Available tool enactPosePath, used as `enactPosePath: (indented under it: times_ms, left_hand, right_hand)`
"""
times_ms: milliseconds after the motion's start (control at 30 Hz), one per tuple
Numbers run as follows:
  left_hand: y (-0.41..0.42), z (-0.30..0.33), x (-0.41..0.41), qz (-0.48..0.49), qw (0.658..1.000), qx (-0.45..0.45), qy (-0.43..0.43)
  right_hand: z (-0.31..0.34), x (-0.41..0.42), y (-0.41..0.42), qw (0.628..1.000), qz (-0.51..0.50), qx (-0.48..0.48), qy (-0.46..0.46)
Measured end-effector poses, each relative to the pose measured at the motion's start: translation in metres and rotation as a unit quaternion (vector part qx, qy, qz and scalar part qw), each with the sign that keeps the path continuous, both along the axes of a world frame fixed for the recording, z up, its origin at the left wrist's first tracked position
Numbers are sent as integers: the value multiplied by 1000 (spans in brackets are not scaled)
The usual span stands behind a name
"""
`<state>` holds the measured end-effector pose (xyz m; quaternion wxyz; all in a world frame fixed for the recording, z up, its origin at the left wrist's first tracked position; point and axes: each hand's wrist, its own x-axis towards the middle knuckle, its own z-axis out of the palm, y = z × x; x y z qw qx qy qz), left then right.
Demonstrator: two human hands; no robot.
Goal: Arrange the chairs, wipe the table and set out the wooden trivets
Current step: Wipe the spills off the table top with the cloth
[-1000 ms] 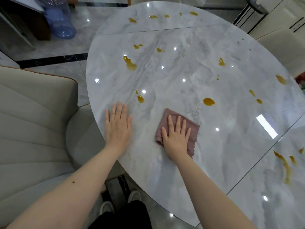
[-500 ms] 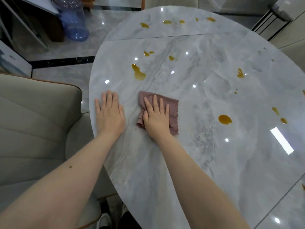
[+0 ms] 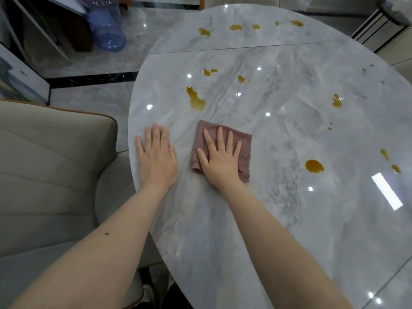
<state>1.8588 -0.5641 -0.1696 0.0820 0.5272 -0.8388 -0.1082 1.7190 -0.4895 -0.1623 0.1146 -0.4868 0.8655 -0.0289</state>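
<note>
A round grey marble table [image 3: 278,219] carries several amber spills, the largest [image 3: 195,99] just beyond a folded mauve cloth [image 3: 244,150]. My right hand [image 3: 221,158] presses flat on that cloth, fingers straight and spread. To its left, my left hand [image 3: 157,156] lies flat on the bare tabletop near the table's left edge. A round amber puddle [image 3: 314,166] sits to the right of the cloth. A beige padded chair [image 3: 51,175] stands at the table's left side. No wooden trivets are in view.
A blue water jug [image 3: 104,23] stands on the glossy tiled floor at the back left, beside dark furniture. A framed picture [image 3: 20,79] leans at the far left. More amber drops [image 3: 235,27] dot the table's far edge. My shoes [image 3: 146,293] show below the table.
My right hand slid the cloth left and away across the table, over the small amber spots near my left hand, which are gone. The left hand stayed flat on the table.
</note>
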Motion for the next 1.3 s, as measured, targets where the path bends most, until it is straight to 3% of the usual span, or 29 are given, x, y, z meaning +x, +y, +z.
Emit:
enactPosePath:
  times_ms: [200, 333, 467, 667, 767, 933, 1067, 1200, 1300]
  left_hand:
    - [1, -1, 0, 0, 1000, 7, 5]
    - [1, -2, 0, 0, 1000, 5, 6]
    - [0, -2, 0, -2, 1000, 0, 12]
    - [0, -2, 2, -3, 1000, 4, 22]
    - [1, -2, 1, -3, 1000, 6, 13]
    - [0, -3, 1, -1, 1000, 3, 11]
    - [-3, -5, 0, -6, 1000, -2, 22]
    - [-2, -5, 1, -12, 1000, 1, 28]
    - [-2, -3, 1, -14, 999, 10, 38]
  right_hand:
    - [4, 15, 85, 993, 121, 7, 3]
    - [4, -19, 69, 999, 34, 16, 9]
    - [-1, -2, 16, 999, -50, 7, -5]
    - [4, 52, 104, 994, 108, -2, -1]
    - [5, 21, 141, 995, 98, 14, 4]
    - [5, -15, 68, 999, -25, 21, 8]
    - [-3, 22, 12, 1000, 8, -5, 5]
    - [1, 54, 74, 995, 97, -8, 11]
    - [0, 46, 148, 994, 108, 9, 16]
